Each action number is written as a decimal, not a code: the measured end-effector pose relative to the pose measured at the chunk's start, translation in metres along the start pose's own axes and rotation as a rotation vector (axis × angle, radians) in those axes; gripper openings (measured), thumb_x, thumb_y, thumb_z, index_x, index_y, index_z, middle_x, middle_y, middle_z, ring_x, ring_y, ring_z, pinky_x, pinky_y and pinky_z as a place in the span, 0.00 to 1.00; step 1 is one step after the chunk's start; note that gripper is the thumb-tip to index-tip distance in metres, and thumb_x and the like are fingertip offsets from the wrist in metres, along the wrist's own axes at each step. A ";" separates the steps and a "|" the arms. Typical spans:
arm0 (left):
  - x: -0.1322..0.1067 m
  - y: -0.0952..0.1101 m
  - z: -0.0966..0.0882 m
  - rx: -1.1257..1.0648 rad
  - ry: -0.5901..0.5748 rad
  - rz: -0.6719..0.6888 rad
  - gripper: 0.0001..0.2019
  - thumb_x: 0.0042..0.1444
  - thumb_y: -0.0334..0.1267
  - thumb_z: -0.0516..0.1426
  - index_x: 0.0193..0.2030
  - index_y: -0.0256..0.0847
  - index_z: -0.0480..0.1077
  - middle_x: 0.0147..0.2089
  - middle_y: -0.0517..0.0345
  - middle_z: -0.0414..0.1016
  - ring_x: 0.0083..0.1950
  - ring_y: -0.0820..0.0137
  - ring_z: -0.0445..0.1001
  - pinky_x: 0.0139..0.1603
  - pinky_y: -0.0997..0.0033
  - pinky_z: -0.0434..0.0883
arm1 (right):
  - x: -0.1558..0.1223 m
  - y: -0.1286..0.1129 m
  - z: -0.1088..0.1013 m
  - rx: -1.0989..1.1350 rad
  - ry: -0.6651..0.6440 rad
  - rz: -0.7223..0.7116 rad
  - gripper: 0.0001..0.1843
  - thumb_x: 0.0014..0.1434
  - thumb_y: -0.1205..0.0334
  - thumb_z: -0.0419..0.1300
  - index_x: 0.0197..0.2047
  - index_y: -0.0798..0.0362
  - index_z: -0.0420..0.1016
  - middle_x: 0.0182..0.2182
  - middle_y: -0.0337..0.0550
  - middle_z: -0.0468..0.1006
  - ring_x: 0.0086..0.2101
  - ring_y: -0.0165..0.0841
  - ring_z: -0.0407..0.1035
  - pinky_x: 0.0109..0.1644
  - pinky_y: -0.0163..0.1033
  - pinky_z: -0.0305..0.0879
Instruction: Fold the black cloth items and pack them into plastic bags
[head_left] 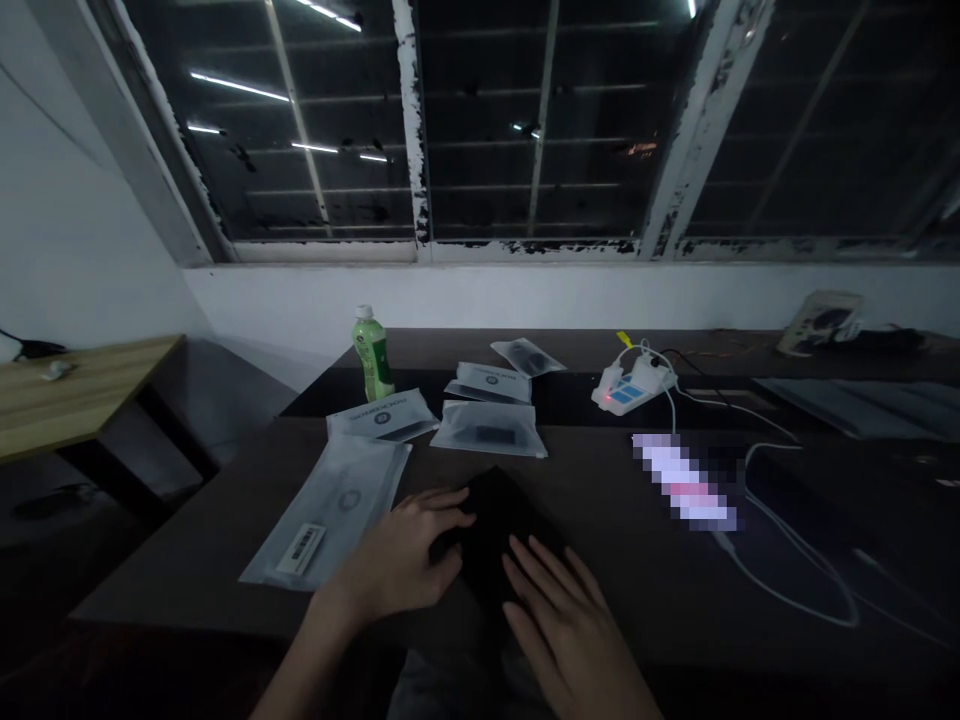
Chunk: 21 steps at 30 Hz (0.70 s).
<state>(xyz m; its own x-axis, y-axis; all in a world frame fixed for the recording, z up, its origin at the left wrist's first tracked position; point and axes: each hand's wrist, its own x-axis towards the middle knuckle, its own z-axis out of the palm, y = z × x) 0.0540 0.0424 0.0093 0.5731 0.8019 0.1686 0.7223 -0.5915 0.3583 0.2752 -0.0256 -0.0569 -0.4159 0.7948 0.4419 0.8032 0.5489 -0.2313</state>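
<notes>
A dark, soft-looking black item (495, 515), perhaps folded fabric, lies at the table's front; its edges blend into the dark tabletop. At its left side is my left hand (401, 550), fingers bent, with a gap between thumb and forefinger and the fingertips touching the item. My right hand (562, 610) lies flat on the item's right side with fingers spread. A large frosted plastic pouch (341, 500) with a barcode label (304, 548) is left of my left hand. Just beyond the black item lies a smaller frosted pouch (489, 428) with something dark inside.
More frosted pouches, one printed (382, 415), lie toward the back. Behind them stands a green bottle (373, 355). On the right are a white power strip (630, 385), a lit, pixelated device (686, 482) and a looping white cable (795, 610). A wooden table (82, 390) stands left.
</notes>
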 end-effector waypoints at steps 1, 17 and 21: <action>0.002 0.004 -0.003 0.009 0.009 -0.020 0.12 0.61 0.35 0.55 0.50 0.45 0.74 0.58 0.54 0.74 0.61 0.61 0.71 0.62 0.57 0.67 | 0.003 0.001 -0.003 0.004 0.020 0.042 0.18 0.68 0.59 0.52 0.58 0.49 0.73 0.60 0.43 0.72 0.59 0.44 0.66 0.62 0.57 0.62; -0.019 0.005 0.034 0.202 0.468 -0.517 0.12 0.64 0.39 0.52 0.50 0.39 0.72 0.48 0.47 0.74 0.46 0.59 0.76 0.47 0.62 0.73 | 0.110 0.037 -0.031 0.099 -0.501 0.357 0.24 0.53 0.66 0.60 0.54 0.64 0.73 0.51 0.61 0.76 0.54 0.51 0.68 0.56 0.50 0.61; -0.043 -0.024 0.024 0.458 0.409 -0.703 0.12 0.62 0.41 0.53 0.45 0.36 0.73 0.45 0.42 0.75 0.49 0.50 0.74 0.49 0.55 0.69 | 0.120 0.048 -0.026 0.170 -0.528 0.375 0.23 0.48 0.64 0.63 0.48 0.61 0.77 0.49 0.58 0.78 0.51 0.49 0.71 0.50 0.44 0.65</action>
<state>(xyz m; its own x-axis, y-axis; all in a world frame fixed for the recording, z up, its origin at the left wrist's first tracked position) 0.0215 0.0197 -0.0288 -0.1719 0.9038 0.3918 0.9836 0.1358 0.1184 0.2752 0.0898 0.0080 -0.3089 0.9359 -0.1690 0.8740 0.2093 -0.4386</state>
